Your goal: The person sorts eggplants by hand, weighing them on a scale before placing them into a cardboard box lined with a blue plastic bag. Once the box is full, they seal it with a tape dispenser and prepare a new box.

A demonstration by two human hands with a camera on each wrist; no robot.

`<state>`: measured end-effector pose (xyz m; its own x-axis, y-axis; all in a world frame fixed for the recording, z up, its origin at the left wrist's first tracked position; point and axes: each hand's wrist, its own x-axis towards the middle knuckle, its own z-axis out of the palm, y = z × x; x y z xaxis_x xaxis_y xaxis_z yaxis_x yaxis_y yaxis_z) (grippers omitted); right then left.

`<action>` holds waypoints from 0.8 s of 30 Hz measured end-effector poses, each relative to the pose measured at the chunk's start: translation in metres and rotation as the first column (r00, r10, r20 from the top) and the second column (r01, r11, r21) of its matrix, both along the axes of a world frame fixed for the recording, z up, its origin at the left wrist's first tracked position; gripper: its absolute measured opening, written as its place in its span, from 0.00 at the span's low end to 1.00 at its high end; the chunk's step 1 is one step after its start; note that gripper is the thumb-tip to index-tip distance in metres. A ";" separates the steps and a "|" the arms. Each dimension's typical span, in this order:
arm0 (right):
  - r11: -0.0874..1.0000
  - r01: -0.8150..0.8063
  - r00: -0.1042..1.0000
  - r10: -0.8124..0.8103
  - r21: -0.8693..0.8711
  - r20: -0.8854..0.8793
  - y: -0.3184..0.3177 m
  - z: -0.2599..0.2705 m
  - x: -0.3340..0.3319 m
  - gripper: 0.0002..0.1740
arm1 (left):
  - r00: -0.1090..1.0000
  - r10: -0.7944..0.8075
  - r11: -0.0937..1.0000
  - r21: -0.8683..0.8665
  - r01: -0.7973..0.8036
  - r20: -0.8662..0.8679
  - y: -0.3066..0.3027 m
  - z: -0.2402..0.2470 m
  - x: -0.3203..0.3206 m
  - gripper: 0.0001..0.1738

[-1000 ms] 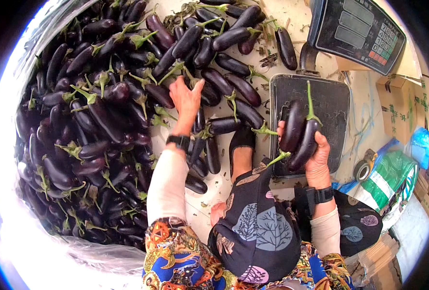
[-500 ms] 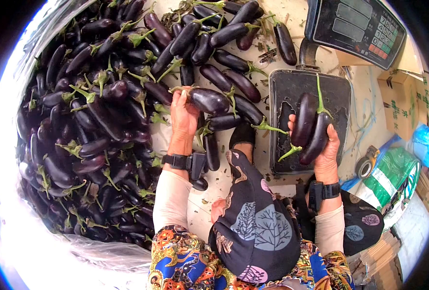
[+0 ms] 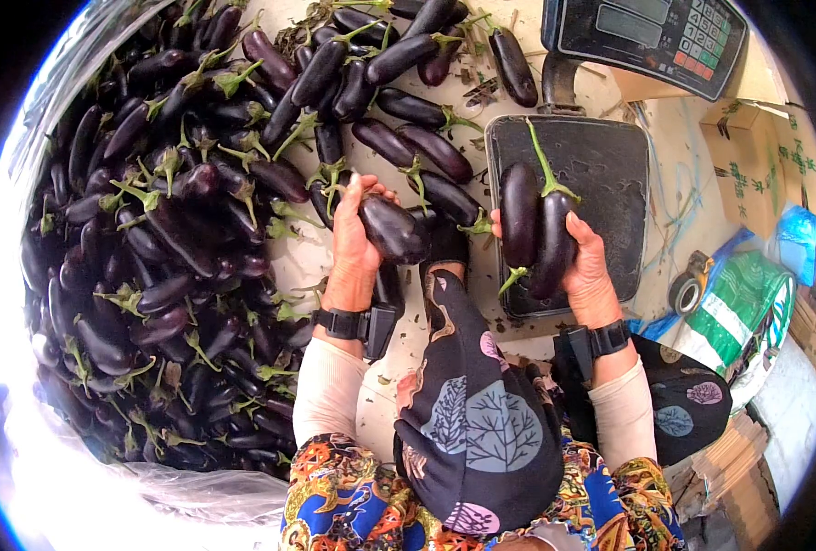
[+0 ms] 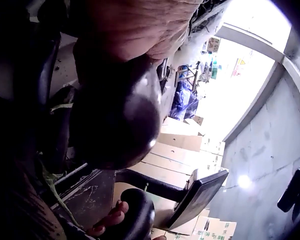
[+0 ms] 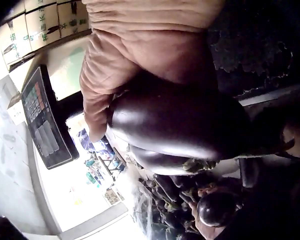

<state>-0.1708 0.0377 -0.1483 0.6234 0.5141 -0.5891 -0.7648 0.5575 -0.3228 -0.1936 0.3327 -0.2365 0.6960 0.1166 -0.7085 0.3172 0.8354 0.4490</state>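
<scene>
My left hand (image 3: 356, 241) holds one dark purple eggplant (image 3: 395, 230) in front of the body, its rounded end pointing right. That eggplant (image 4: 120, 120) fills the middle of the left wrist view under the palm. My right hand (image 3: 593, 268) grips two eggplants side by side over the scale's platform (image 3: 614, 197). One of them (image 3: 520, 216) lies on the left with its stem end down; the other (image 3: 555, 243) has its long green stem pointing up. In the right wrist view, the thumb (image 5: 96, 120) curls round the nearer eggplant (image 5: 175, 122).
A large heap of eggplants (image 3: 178, 230) fills the plastic-lined left side, and several loose ones (image 3: 412, 107) lie on the floor ahead. The scale's display (image 3: 651, 37) stands at upper right. Cardboard boxes (image 3: 748, 174), a tape roll (image 3: 686, 292) and a green-white sack (image 3: 743, 321) are at right.
My left hand has picked an eggplant off the floor pile and drawn it back toward the body. My right hand keeps its two eggplants by the scale. The head view has shifted slightly.
</scene>
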 end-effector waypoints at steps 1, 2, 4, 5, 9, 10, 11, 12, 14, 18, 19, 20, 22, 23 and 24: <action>1.000 -0.005 1.000 0.005 -0.007 -0.003 0.000 0.000 0.000 0.55 | 0.997 -0.047 0.993 0.109 0.053 -0.057 -0.002 0.002 0.003 0.17; 1.000 0.000 1.000 0.000 -0.011 -0.004 0.000 0.000 0.000 0.55 | 0.992 -0.075 0.971 0.221 0.095 -0.098 -0.004 0.002 0.006 0.18; 1.000 0.004 1.000 -0.004 -0.016 -0.003 -0.001 -0.001 0.000 0.55 | 0.977 -0.108 0.883 0.433 0.180 -0.185 -0.008 0.001 0.016 0.21; 1.000 0.011 1.000 -0.011 -0.003 -0.006 -0.001 -0.002 0.001 0.53 | 0.945 -0.167 0.823 0.489 0.291 -0.281 -0.006 0.002 0.026 0.29; 0.999 -0.019 1.000 0.019 -0.036 -0.002 -0.003 0.001 0.000 0.53 | 0.880 -0.321 0.613 0.631 0.475 -0.351 0.007 -0.054 0.061 0.36; 0.997 -0.041 0.999 0.041 -0.063 0.008 -0.004 0.002 0.001 0.55 | 0.795 -0.326 0.565 0.569 0.598 -0.512 0.005 -0.056 0.073 0.35; 0.995 -0.070 0.998 0.070 -0.071 0.000 -0.009 -0.004 0.001 0.54 | 0.799 -0.304 0.576 0.568 0.588 -0.518 0.000 -0.056 0.078 0.32; 0.995 -0.067 0.998 0.068 -0.079 0.005 -0.011 -0.005 0.001 0.54 | 0.803 -0.283 0.588 0.566 0.578 -0.525 -0.003 -0.055 0.084 0.30; 0.994 -0.064 0.998 0.065 -0.091 0.011 -0.012 -0.006 0.002 0.53 | 0.888 -0.234 0.832 0.391 0.393 -0.395 -0.001 -0.064 0.078 0.17; 0.996 -0.029 1.000 0.029 -0.079 -0.002 -0.019 -0.001 0.008 0.52 | 0.842 -0.366 0.720 0.454 0.526 -0.396 0.004 -0.029 0.047 0.16; 0.996 -0.003 1.000 0.003 -0.087 -0.002 -0.020 -0.001 0.008 0.51 | 0.831 -0.371 0.617 0.558 0.554 -0.415 0.008 -0.022 0.037 0.18; 0.997 0.014 1.000 -0.014 -0.076 -0.004 -0.020 -0.001 0.009 0.49 | 0.820 -0.372 0.500 0.651 0.571 -0.435 0.014 -0.017 0.033 0.19; 0.997 0.044 0.999 -0.045 -0.057 -0.007 -0.020 0.001 0.009 0.43 | 0.787 -0.254 0.135 0.785 0.605 -0.562 0.014 -0.009 0.028 0.27; 0.996 0.040 0.999 -0.040 -0.081 -0.004 -0.021 -0.001 0.009 0.43 | 0.762 -0.285 0.066 0.781 0.621 -0.582 0.015 -0.002 0.025 0.29; 0.997 0.037 0.999 -0.038 -0.075 -0.010 -0.021 -0.005 0.007 0.45 | 0.734 -0.314 -0.006 0.775 0.632 -0.602 0.014 0.012 0.027 0.32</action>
<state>-0.1640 0.0163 -0.1530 0.6344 0.4449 -0.6321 -0.7478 0.5605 -0.3559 -0.1665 0.3466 -0.2246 0.7599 0.4531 -0.4662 0.6501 -0.5312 0.5434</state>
